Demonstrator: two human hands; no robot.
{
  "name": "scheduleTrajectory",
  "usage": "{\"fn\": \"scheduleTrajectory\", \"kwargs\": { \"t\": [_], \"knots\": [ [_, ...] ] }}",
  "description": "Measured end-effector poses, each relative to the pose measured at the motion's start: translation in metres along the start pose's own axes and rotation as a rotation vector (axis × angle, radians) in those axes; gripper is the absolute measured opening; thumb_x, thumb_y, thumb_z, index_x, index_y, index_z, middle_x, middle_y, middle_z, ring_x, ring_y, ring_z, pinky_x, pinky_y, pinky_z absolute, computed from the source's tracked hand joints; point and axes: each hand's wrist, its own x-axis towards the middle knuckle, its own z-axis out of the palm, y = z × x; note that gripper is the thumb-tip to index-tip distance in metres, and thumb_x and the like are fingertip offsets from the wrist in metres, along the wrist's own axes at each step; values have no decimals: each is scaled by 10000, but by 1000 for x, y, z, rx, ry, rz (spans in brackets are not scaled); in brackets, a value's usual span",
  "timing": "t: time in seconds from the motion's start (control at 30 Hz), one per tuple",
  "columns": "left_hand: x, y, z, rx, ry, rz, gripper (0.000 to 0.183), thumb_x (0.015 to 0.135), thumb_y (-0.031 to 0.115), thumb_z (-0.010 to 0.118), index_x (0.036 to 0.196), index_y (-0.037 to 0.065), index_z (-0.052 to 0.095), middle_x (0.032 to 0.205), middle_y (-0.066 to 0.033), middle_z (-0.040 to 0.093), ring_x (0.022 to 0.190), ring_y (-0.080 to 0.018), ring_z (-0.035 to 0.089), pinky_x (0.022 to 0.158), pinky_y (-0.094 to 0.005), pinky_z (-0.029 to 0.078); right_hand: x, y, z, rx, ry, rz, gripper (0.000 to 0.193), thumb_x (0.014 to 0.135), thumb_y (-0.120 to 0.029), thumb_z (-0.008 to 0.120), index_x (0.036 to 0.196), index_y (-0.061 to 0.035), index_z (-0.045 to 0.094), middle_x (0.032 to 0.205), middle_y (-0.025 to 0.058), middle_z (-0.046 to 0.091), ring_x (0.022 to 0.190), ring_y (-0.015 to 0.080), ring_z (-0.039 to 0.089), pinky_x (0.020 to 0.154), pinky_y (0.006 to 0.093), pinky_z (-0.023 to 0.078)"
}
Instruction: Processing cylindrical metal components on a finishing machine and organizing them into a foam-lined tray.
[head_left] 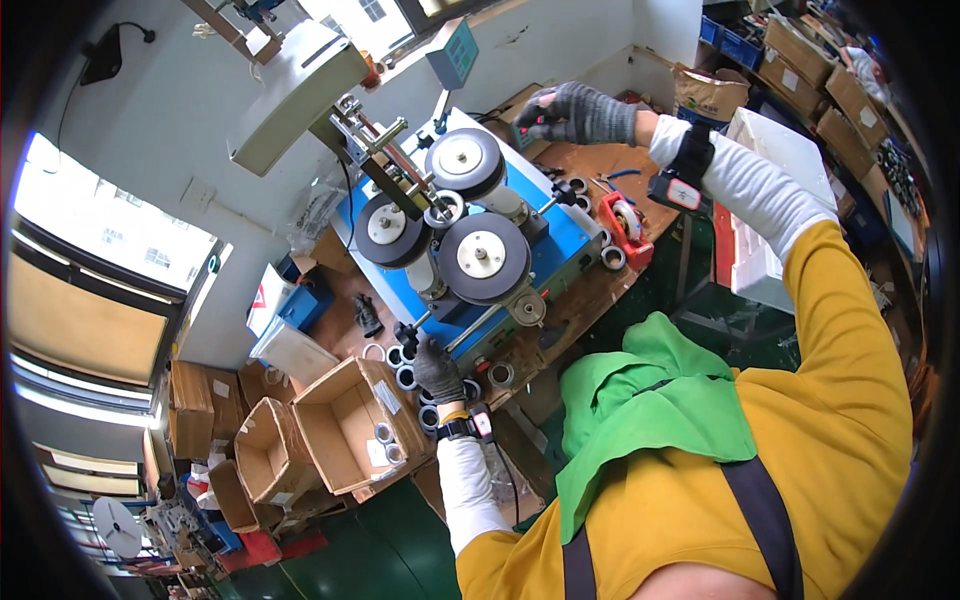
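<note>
My left hand (437, 371), in a dark grey glove, is at the machine's near-left corner. Its fingers are curled beside a black knob (404, 334) and several grey-rimmed rings (405, 378); what they grip is hidden. Over the far right side, my right hand (582, 113) is raised in a grey glove, fingers bent together; I cannot make out anything in them. Between the hands stands a blue-topped machine (545, 262) with three dark round discs (486, 258) on white hubs. Amid the discs, under the upright mechanism, sits a metal ring (445, 209).
Open cardboard boxes (335, 425) stand at the left, one with rings inside. A red tape dispenser (625, 232) and more rings lie right of the machine. A control panel (453, 53) rises behind it. A white crate (765, 262) is below my right arm.
</note>
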Motion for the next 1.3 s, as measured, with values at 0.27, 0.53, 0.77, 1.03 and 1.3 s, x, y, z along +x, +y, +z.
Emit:
{"fn": "scheduleTrajectory", "kwargs": {
  "t": [0.27, 0.53, 0.77, 1.03, 1.3],
  "knots": [
    [7, -8, 8, 25, 125, 26, 92, 782, 85, 547, 864, 75, 588, 676, -105, 576, 586, -282, 558, 513, -357, 440, 39, 0, 3, 279, 53, 40, 158, 806, -91, 597, 945, -17, 601, 843, 108, 625, 777, 164, 595, 733, 283, 482],
    [-4, -5, 10, 12, 151, 83, 62, 790, 102, 553, 812, 55, 587, 683, -115, 581, 612, -286, 573, 528, -366, 459, 81, -51, -23, 172, 272, -23, 185, 829, -114, 573, 994, -34, 598, 870, 56, 627, 805, 117, 581, 734, 269, 476],
    [1, 3, -1, -46, 9, -15, 132, 817, 119, 509, 919, 58, 567, 746, -148, 587, 679, -323, 575, 610, -383, 461, 151, -104, -33, 457, 485, -63, 243, 810, -234, 607, 963, -44, 616, 873, 67, 618, 832, 154, 579, 771, 287, 456],
    [9, 15, -41, -62, -40, -325, 264, 868, 201, 479, 1036, 7, 536, 884, -177, 588, 816, -305, 571, 728, -370, 441, 156, -113, -40, 316, 497, -130, 141, 789, -151, 575, 831, -17, 581, 786, 115, 572, 765, 242, 572, 721, 334, 459],
    [56, 93, -94, -300, 91, -273, 193, 868, 137, 491, 984, -7, 546, 838, -141, 579, 768, -234, 566, 717, -319, 446, 98, -107, 15, -118, 259, 30, 107, 838, -174, 430, 852, -77, 474, 780, 102, 559, 641, 261, 573, 515, 356, 449]
  ]
}}
